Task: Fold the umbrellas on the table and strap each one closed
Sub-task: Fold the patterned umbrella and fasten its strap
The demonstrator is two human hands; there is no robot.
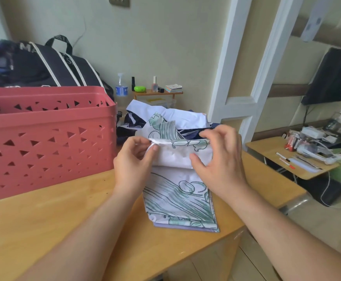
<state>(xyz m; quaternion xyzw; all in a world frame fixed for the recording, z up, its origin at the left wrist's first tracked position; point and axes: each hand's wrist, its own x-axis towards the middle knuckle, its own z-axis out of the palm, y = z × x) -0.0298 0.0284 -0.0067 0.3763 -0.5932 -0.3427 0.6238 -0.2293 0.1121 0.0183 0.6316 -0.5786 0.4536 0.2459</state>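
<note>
Counter [64, 216]: pale wood, carries all items below.

Basket [44, 138]: red plastic with triangular cut-outs, standing at the left of the counter, well apart from the hands.

Bag [50, 65]: dark with white trim, behind the basket.

Umbrella [177, 195]: white canopy printed with green line drawings, lying flat near the counter's right front edge. Its near part is already pleated into a neat stack; its far end is lifted and turned over between the hands. Judged light, soft and limp, likely to slip out of its pleats if released; best taken at the folded edge, with the layers pinched together, not by a single panel.

Second umbrella [185, 116]: white and dark cloth in a loose heap just beyond the first, not yet folded.

Right hand [218, 157]: fingers spread fairly wide and bent, thumb pressed on the lifted fold, fingertips over its far edge.

Left hand [133, 159]: fingers narrow, thumb and forefinger pinching the fold's left corner, where a thin white loop, perhaps the strap, shows.

Small bottles [154, 84]: on a little shelf by the wall.
</note>
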